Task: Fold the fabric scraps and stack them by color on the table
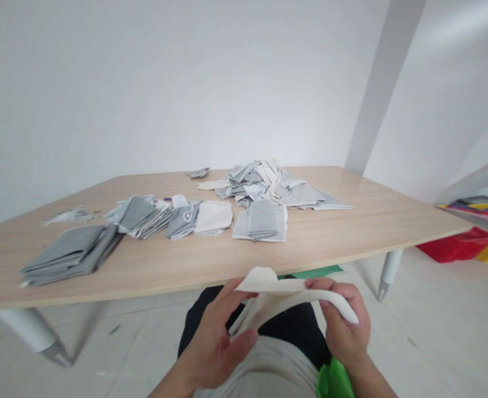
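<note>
Both hands hold one cream-white piece of cloth (277, 296) in front of my lap, just below the near edge of the wooden table (352, 221). My left hand (217, 342) pinches its left end, fingers closed round the fabric. My right hand (346, 326) grips the right end, fingers curled, with a flap of cloth draped over them. The cloth is folded in layers between the hands.
On the table lie folded grey stacks (72, 251), smaller grey and white folded piles (260, 221), and a loose heap of cloth pieces (269, 185) at the back. Red and yellow items (463, 243) sit on the floor at right. A white table leg (389, 271) stands nearby.
</note>
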`<state>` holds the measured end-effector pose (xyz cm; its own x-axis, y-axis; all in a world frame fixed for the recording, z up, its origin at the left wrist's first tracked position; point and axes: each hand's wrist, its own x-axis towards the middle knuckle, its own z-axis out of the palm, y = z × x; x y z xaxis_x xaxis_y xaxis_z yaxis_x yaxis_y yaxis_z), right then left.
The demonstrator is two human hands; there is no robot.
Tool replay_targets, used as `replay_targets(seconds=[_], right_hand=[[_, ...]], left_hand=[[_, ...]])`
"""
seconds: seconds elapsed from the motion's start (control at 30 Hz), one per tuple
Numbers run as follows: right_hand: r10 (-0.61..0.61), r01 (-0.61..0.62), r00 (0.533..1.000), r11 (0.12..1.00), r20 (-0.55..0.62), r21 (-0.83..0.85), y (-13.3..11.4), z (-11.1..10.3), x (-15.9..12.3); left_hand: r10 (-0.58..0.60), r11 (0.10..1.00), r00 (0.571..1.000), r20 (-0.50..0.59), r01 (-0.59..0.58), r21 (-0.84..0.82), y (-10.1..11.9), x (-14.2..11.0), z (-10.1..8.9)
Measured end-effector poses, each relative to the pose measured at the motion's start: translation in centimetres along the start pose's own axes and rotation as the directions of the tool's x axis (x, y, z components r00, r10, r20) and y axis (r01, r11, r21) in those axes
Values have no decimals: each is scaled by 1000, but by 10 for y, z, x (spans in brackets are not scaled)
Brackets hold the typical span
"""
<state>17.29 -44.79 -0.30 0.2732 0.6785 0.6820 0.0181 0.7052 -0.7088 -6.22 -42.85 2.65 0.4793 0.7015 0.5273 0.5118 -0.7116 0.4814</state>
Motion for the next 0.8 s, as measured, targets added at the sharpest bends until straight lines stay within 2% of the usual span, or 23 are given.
replay_targets(seconds=[0.07,0.2,0.37,0.5,0.7,0.8], right_hand=[[15,-19,999,997,46,74,2,-1,0],[68,-71,996,996,53,62,6,-3,0],[162,-161,985,987,-56,7,16,-5,-3],[227,-223,973,971,-48,87,19,-9,-3],[440,-422,896,886,-57,193,15,-8,-3],[499,-464,857,857,-130,226,15,-6,-1]], left_hand=[[10,996,997,-72,-17,-86,0,4,-3],[-16,998,964,-266,0,-61,-2,13,-3],[35,996,918,-395,-64,-61,3,21,-3],[41,995,890,-453,-77,-61,10,27,-7],[69,988,846,-529,-131,-80,17,27,-9],[80,984,815,-574,-157,-86,16,24,-7]])
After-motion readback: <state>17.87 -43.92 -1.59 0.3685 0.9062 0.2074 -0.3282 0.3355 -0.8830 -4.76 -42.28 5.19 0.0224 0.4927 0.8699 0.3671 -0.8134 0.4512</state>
